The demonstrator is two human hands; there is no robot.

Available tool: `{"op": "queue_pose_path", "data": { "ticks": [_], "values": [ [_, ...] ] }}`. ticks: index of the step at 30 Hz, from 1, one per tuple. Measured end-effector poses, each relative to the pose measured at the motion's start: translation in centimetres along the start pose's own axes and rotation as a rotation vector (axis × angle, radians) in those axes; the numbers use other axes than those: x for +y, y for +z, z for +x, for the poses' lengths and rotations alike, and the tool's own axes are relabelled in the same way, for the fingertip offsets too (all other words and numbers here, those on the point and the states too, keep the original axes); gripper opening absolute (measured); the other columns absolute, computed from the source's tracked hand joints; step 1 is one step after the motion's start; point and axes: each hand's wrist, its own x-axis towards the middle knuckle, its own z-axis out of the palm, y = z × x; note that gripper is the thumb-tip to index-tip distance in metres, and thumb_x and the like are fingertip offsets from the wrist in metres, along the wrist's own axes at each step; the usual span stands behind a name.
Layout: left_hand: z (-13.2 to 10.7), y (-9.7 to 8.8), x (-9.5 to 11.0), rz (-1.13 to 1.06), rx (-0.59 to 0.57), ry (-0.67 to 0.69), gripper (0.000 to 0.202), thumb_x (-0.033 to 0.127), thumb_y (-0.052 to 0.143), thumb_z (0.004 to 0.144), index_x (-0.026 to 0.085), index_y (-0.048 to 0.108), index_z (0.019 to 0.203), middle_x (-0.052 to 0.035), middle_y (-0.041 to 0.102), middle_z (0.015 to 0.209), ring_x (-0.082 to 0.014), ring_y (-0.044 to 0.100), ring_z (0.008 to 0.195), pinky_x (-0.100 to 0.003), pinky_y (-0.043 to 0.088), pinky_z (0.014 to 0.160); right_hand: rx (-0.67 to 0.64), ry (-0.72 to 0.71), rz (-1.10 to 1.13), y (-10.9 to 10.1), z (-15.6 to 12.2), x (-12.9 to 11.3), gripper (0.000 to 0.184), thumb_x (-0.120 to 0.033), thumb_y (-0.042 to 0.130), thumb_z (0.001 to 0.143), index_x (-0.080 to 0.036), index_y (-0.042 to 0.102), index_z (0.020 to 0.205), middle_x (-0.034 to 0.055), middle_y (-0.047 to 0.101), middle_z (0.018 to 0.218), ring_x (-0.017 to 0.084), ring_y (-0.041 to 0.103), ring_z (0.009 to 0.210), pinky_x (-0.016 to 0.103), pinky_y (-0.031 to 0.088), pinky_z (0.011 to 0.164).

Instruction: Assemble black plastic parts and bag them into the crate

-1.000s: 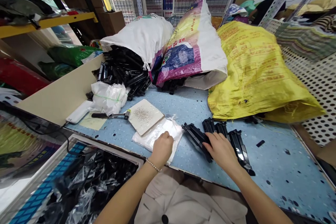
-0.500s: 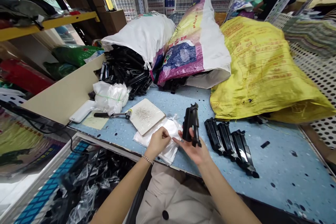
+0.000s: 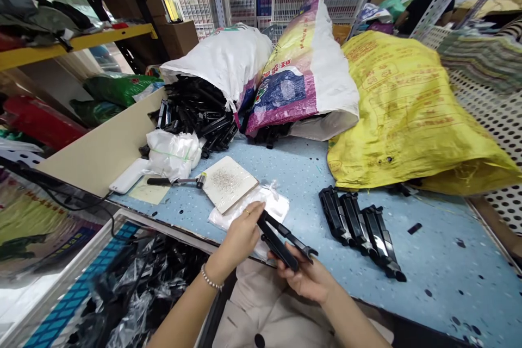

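My left hand (image 3: 243, 231) is closed around the upper end of a long black plastic part (image 3: 279, 249) made of two side-by-side bars. Its lower end rests in the fingers of my right hand (image 3: 305, 278). The part slants down to the right, just above the table's front edge. Beneath and behind it lies a stack of thin white plastic bags (image 3: 274, 201). Several similar black parts (image 3: 354, 223) lie in a row to the right. A square board (image 3: 228, 182) with tiny metal bits on it sits beyond my left hand.
A small hammer (image 3: 177, 181) and a white phone-like device (image 3: 129, 175) lie left. Behind are a white sack (image 3: 228, 57) spilling black parts, a printed sack (image 3: 302, 81) and a yellow sack (image 3: 403, 114). A bin (image 3: 138, 283) of wrapped black pieces stands below, front left.
The black part has come down and tipped from upright to slanted. My left hand, earlier pinched beside it, now grips its upper end, while my right hand holds the lower end.
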Motion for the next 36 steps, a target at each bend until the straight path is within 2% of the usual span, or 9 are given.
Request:
{"op": "queue_pose_path", "data": {
  "ticks": [5, 11, 21, 23, 27, 30, 33, 35, 36],
  "values": [
    [-2.3, 0.6, 1.7, -0.075, -0.048, 0.076, 0.071, -0.002, 0.037, 0.077, 0.020, 0.029, 0.145, -0.0122, 0.034, 0.149, -0.0231, 0.037, 0.135, -0.043, 0.039, 0.109, 0.093, -0.366, -0.106, 1.7, 1.5, -0.4, 0.020, -0.028, 0.073, 0.077, -0.012, 0.065, 0.087, 0.0004, 0.060, 0.065, 0.005, 0.050, 0.049, 0.009, 0.036, 0.034],
    [-2.3, -0.3, -0.6, -0.105, 0.256, -0.136, 0.070, 0.001, 0.039, 0.079, 0.024, 0.029, 0.144, -0.0111, 0.034, 0.148, -0.0229, 0.041, 0.132, -0.040, 0.042, 0.104, -0.190, -0.262, 0.057, 1.8, -1.7, -0.4, 0.031, -0.035, 0.061, 0.086, -0.009, 0.061, 0.102, -0.0022, 0.049, 0.068, 0.003, 0.043, 0.051, 0.000, 0.036, 0.035],
    [-2.8, -0.1, 1.3, 0.035, 0.171, -0.021, 0.079, -0.001, 0.035, 0.078, 0.025, 0.012, 0.149, -0.0124, 0.024, 0.153, -0.0247, 0.038, 0.134, -0.039, 0.044, 0.102, -0.226, -0.070, 0.009, 1.2, -1.2, 1.5, 0.037, -0.041, 0.054, 0.089, -0.006, 0.062, 0.098, -0.0022, 0.049, 0.065, 0.001, 0.038, 0.048, -0.001, 0.028, 0.032],
    [-3.4, -0.3, 2.5, 0.055, 0.081, 0.031, 0.081, -0.002, 0.034, 0.077, 0.024, 0.008, 0.150, -0.0139, 0.020, 0.154, -0.0264, 0.037, 0.135, -0.039, 0.046, 0.100, -0.142, -0.144, -0.114, 1.4, -0.3, 1.0, 0.036, -0.042, 0.058, 0.086, -0.008, 0.063, 0.093, -0.0024, 0.048, 0.064, 0.002, 0.036, 0.047, 0.002, 0.028, 0.031],
    [-4.3, 0.6, 5.1, -0.005, -0.115, 0.156, 0.083, -0.002, 0.036, 0.074, 0.021, 0.009, 0.149, -0.0140, 0.022, 0.153, -0.0257, 0.032, 0.138, -0.039, 0.042, 0.105, 0.153, -0.509, -0.453, 2.8, 1.8, 0.4, 0.024, -0.037, 0.066, 0.077, -0.014, 0.061, 0.071, -0.0028, 0.048, 0.059, 0.005, 0.037, 0.047, 0.011, 0.031, 0.034],
    [-4.7, 0.8, 6.3, -0.084, -0.088, 0.118, 0.073, -0.001, 0.039, 0.070, 0.017, 0.031, 0.141, -0.0146, 0.041, 0.141, -0.0234, 0.040, 0.132, -0.037, 0.040, 0.106, 0.260, -0.707, -0.707, 4.7, 1.7, 0.9, 0.009, -0.024, 0.067, 0.073, -0.016, 0.063, 0.070, -0.0016, 0.057, 0.067, 0.009, 0.048, 0.059, 0.016, 0.043, 0.047],
    [-6.0, -2.0, 6.4, -0.159, -0.022, -0.037, 0.042, 0.003, 0.041, 0.067, 0.019, 0.058, 0.101, -0.0085, 0.061, 0.106, -0.0193, 0.059, 0.101, -0.030, 0.049, 0.089, 0.155, -0.634, -1.191, 6.1, -0.6, 0.8, 0.026, -0.021, 0.063, 0.075, -0.019, 0.067, 0.100, 0.0022, 0.067, 0.090, 0.016, 0.060, 0.073, 0.028, 0.052, 0.065],
    [-8.0, -5.4, 5.1, -0.134, -0.052, -0.173, 0.029, 0.005, 0.040, 0.063, 0.021, 0.057, 0.080, -0.0039, 0.061, 0.087, -0.0174, 0.060, 0.085, -0.027, 0.049, 0.078, 0.141, -0.590, -1.467, 5.8, -2.9, -1.0, 0.036, -0.024, 0.058, 0.081, -0.023, 0.062, 0.117, 0.0052, 0.067, 0.105, 0.020, 0.063, 0.087, 0.035, 0.053, 0.078],
    [-9.4, -7.3, 4.0, -0.086, -0.093, -0.249, 0.027, 0.006, 0.039, 0.062, 0.021, 0.056, 0.076, -0.0028, 0.061, 0.084, -0.0172, 0.060, 0.082, -0.027, 0.049, 0.077, 0.227, -0.645, -1.605, 5.2, -4.0, -2.6, 0.036, -0.024, 0.052, 0.085, -0.023, 0.061, 0.121, 0.0067, 0.066, 0.112, 0.022, 0.062, 0.097, 0.038, 0.052, 0.085]
  ]
}}
